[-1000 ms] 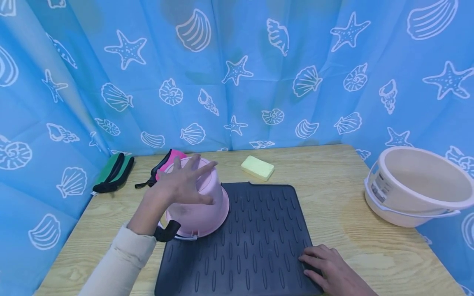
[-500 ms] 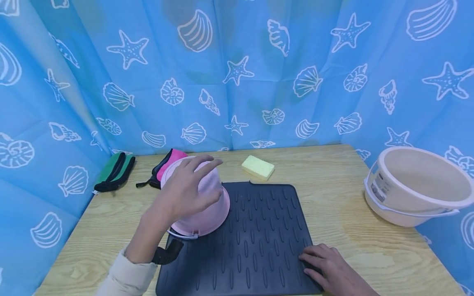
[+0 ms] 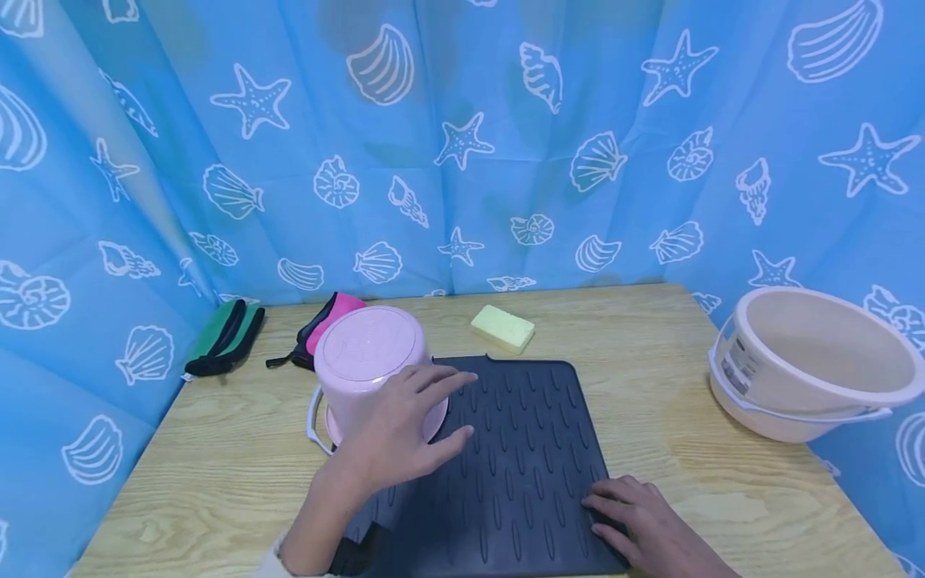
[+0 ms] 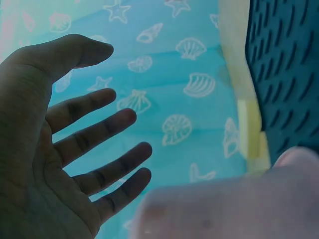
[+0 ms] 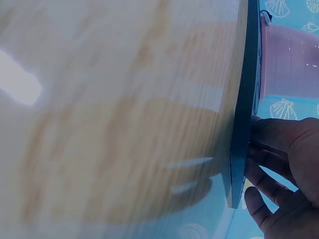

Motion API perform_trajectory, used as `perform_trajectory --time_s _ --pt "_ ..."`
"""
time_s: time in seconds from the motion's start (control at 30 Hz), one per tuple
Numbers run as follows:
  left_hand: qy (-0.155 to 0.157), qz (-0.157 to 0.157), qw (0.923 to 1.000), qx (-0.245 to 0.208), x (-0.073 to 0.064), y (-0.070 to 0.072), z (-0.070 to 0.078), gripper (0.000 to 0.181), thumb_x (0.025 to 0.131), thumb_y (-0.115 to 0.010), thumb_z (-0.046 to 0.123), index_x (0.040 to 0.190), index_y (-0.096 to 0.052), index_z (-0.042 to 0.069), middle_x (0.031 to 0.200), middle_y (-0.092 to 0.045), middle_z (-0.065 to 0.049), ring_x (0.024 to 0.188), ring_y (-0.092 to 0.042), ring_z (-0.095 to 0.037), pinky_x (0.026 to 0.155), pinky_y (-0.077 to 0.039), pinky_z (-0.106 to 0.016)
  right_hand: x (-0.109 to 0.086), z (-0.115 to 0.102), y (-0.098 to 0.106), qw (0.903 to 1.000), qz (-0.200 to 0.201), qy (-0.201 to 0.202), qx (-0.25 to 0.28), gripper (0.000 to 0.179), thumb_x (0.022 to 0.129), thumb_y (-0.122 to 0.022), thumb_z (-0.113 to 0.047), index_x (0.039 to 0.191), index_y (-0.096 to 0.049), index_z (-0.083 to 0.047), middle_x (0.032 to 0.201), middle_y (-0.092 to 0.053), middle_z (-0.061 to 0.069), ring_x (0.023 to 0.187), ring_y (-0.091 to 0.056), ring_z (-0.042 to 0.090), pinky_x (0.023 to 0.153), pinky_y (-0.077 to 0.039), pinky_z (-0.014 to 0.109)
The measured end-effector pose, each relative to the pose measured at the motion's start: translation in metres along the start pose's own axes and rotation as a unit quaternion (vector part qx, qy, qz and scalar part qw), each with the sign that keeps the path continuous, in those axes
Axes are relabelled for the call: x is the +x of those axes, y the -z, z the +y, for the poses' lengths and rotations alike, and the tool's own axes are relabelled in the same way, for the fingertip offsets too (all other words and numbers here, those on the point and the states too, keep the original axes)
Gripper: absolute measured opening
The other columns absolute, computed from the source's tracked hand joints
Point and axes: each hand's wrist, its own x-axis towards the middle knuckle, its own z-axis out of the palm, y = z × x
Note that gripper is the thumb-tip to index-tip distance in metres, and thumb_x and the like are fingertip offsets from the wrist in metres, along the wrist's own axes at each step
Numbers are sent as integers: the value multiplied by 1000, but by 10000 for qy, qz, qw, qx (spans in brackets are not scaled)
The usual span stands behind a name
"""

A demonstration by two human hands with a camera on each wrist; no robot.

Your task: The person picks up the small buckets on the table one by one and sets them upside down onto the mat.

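An upside-down pink bucket [image 3: 361, 353] stands on the left part of a dark ridged drying mat [image 3: 506, 449], its pale handle [image 3: 313, 421] hanging at the left. My left hand [image 3: 405, 425] hovers in front of the bucket, overlapping its lower side in the head view. In the left wrist view, that hand's fingers [image 4: 107, 129] are spread and hold nothing, with the bucket's blurred side [image 4: 224, 214] beside them. On the right edge of the mat rests my right hand [image 3: 639, 518]. Its fingertips [image 5: 255, 172] touch the mat's rim in the right wrist view.
A beige bucket [image 3: 766, 413] stands upright at the right. Behind the mat lies a yellow sponge [image 3: 503, 327]. A pink-and-black cloth item [image 3: 336, 317] and a green-and-black one [image 3: 226, 337] lie at the back left. A blue shell-print curtain [image 3: 462, 209] borders the wooden table [image 3: 202, 457].
My left hand has moved from over the upturned bucket's base toward me and to the right, uncovering the base. The bucket and my right hand have stayed in place.
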Motion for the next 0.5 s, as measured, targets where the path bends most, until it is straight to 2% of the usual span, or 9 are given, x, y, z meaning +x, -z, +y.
perform_trajectory --time_s 0.13,0.3,0.5 --pt "277 -248 9991 -219 -13 -15 4 55 87 -72 42 138 -60 26 131 -61 6 120 -55 -13 99 -49 -39 2 -2 0 10000 -29 13 32 27 86 -79 -19 112 -75 -13 111 -65 -2 95 -58 13 71 -47 35" --pt "661 -635 9951 -363 -25 -35 5 51 89 -71 43 137 -61 30 133 -59 8 122 -54 -14 100 -47 -43 3 -4 1 9999 -91 -124 -55 26 86 -79 -20 111 -75 -14 111 -65 -4 96 -57 12 72 -46 33" --pt "731 -849 9916 -641 -32 -52 6 47 89 -72 41 135 -62 31 132 -60 8 121 -55 -14 99 -48 -45 0 -4 3 9998 -84 -139 -76 25 86 -79 -19 110 -75 -13 110 -65 -4 96 -58 12 72 -47 34"
